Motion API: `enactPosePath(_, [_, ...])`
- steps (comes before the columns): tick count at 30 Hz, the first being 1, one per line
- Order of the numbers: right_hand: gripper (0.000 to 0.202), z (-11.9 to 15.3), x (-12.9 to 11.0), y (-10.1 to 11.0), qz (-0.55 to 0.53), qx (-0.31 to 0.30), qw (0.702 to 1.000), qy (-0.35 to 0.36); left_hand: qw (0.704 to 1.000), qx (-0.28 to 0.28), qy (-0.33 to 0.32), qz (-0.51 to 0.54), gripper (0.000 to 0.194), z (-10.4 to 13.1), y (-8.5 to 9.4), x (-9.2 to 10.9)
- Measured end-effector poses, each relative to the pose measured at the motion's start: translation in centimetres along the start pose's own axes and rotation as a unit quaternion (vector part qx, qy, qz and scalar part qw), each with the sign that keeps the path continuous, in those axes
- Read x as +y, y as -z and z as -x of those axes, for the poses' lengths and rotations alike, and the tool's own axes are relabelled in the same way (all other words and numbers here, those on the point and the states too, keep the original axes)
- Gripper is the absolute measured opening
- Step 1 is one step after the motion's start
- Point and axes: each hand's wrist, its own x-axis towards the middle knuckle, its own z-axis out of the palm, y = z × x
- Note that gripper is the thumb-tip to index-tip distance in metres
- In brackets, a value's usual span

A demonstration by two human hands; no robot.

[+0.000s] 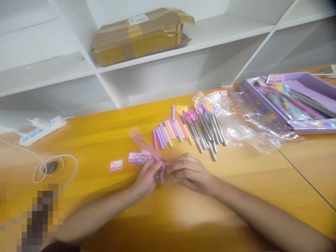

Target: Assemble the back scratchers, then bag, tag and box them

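At far left, a power strip sits on the bench, well apart from the work. Right of it, a single card lies loose; further right is a small overlapping pile of cards, apparently unused. The left hand has its grip closed on the near end of a pink scratcher inside a clear sleeve, the head pointing far and left. This piece is judged assembled and bagged, with closing of the sleeve possibly outstanding. Beyond it, coloured handles lie loose in rough rows. The right hand is at the sleeve's near end, fingers curled together; whether its grip has hold of film cannot be told. Far of it, metal rods with hand-shaped heads lie heaped, their shafts bare: judged awaiting handles. Further right, clear bags lie crumpled against a purple box. In the box are items in clear film, possibly finished pieces; their count cannot be read. Much appears left to do.
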Motion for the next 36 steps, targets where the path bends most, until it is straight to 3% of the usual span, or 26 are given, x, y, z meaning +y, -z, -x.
enactPosePath(5, [0.017,0.2,-0.3,0.1,0.026,0.012,0.999,0.032,0.997,0.003,-0.072,-0.031,0.046,-0.2,0.1,0.3])
enactPosePath(9, [0.017,0.3,-0.2,0.0,0.027,-0.029,0.999,0.033,0.994,0.003,-0.084,-0.077,0.052,-0.5,0.9,0.4])
enactPosePath(13, [0.015,-0.1,-0.3,-0.4,-0.016,-0.036,0.999,-0.030,0.982,-0.034,-0.077,-0.167,0.053,-1.4,2.5,-0.1])
enactPosePath(17, [0.012,-0.5,-0.5,-0.6,-0.037,-0.009,0.995,-0.097,0.977,-0.069,-0.067,-0.190,0.048,-1.9,3.5,-0.8])
enactPosePath(21, [0.005,-0.6,-0.4,-0.7,-0.087,-0.005,0.984,-0.155,0.978,-0.112,-0.059,-0.167,0.048,-1.8,3.3,-1.2])
enactPosePath(27, [0.007,-0.7,-0.4,-0.9,-0.117,-0.003,0.973,-0.199,0.986,-0.101,-0.051,-0.120,0.051,-1.8,3.2,-1.3])
enactPosePath(32, [0.012,-0.7,-0.4,-1.1,-0.121,0.009,0.968,-0.219,0.970,-0.141,-0.081,-0.179,0.055,-1.6,3.0,-0.7])
enactPosePath(36, [0.014,-0.6,-0.4,-1.2,-0.147,0.014,0.961,-0.234,0.969,-0.166,-0.072,-0.170,0.063,-1.4,2.3,-0.3])
